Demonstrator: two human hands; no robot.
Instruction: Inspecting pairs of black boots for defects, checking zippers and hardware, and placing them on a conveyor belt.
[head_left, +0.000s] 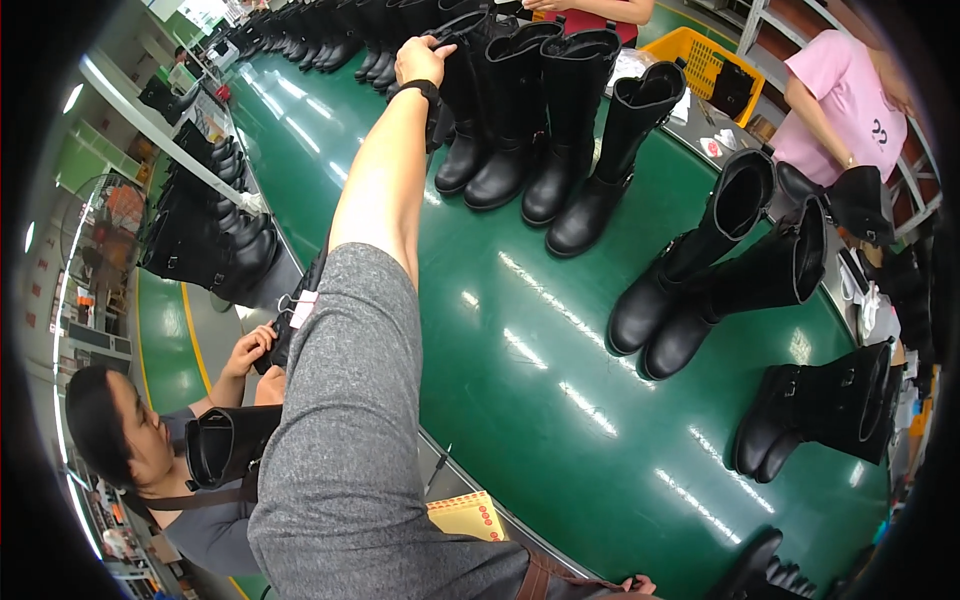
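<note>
My left hand, at the end of an outstretched arm with a grey sleeve and a dark wristband, closes on the top of a tall black boot. That boot stands upright at the near end of a group on the green table. Beside it, to the right, are more upright black boots with buckled straps. Only the fingertips of my right hand show at the lower edge; what they do is hidden.
A boot pair leans at the right of the green table, and another pair lies near its right end. A co-worker handles a boot at left; a person in pink works across. A yellow crate stands behind.
</note>
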